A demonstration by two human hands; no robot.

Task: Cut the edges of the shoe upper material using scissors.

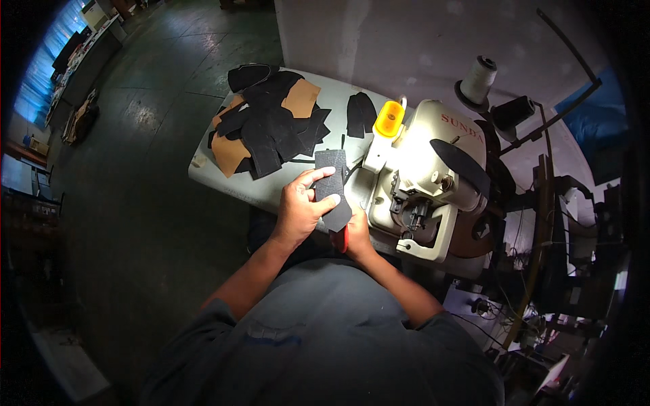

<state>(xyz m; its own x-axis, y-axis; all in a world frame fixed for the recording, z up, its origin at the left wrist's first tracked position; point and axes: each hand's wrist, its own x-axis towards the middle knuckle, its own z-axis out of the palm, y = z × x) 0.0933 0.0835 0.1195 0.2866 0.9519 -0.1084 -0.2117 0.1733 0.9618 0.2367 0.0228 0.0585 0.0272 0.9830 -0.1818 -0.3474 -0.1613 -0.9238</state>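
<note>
In front of my body, near the table's front edge, my left hand [295, 206] pinches a dark grey cut piece [332, 181], like leather or fabric, with a straight top and a rounded lower end. Its thumb and fingers lie across the face of the piece. My right hand [359, 233] is closed just below and behind it, around a red-handled tool [345, 239]. The piece and my fingers hide the rest of that tool, so its kind does not show. Close on the right stands a cream industrial sewing machine [423, 145].
Black and tan cut pieces [261, 132] lie heaped on the white table [203, 159] at left. A separate black piece [360, 115] lies near the yellow lamp [389, 120]. White [479, 81] and black thread cones [512, 111] stand behind the machine. Metal racks fill the right side.
</note>
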